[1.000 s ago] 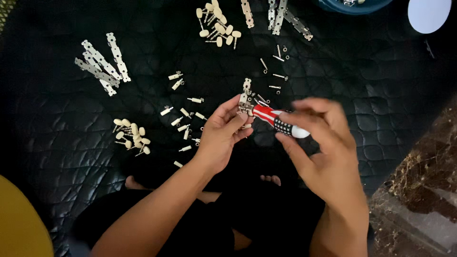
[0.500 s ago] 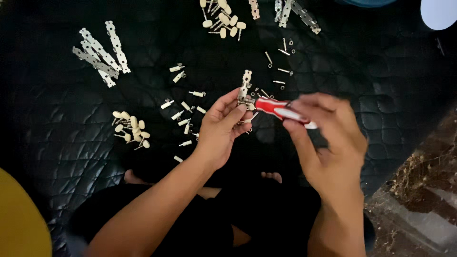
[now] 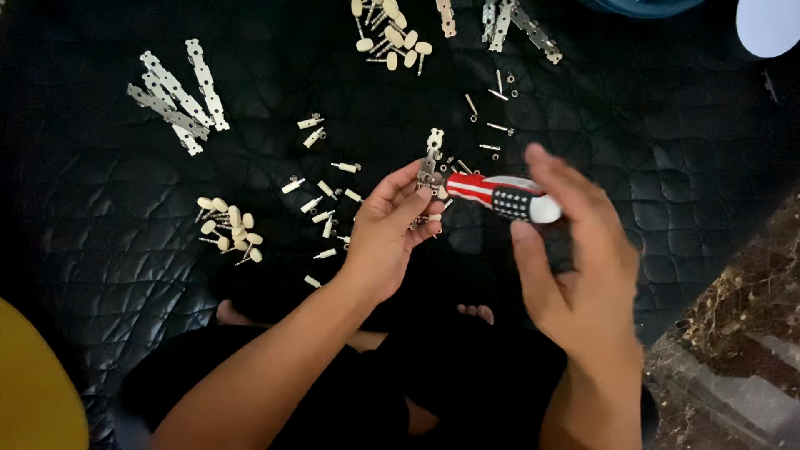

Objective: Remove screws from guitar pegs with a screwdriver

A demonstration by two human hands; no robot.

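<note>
— What's all that spread out on?

— A black quilted mat [image 3: 167, 317]. Take the red-and-white screwdriver [image 3: 500, 194] as the middle: everything else lies around it.

— Who has it?

— The right hand [image 3: 583, 275] is at its white butt end, fingers loosely spread around the handle, palm half open; I can't tell whether it truly grips. The left hand [image 3: 387, 237], just left of the screwdriver, pinches a small perforated metal plate [image 3: 431, 158] upright, with the tip touching it.

— And the loose bits?

— Far left and up from the screwdriver, a stack of metal strips [image 3: 175, 96]. Left, beyond the hand, a heap of cream-knobbed pegs [image 3: 227, 225]; another heap [image 3: 390, 33] lies above. Small cream posts [image 3: 325, 196] are scattered between, and tiny screws [image 3: 496, 112] just above the handle.
</note>
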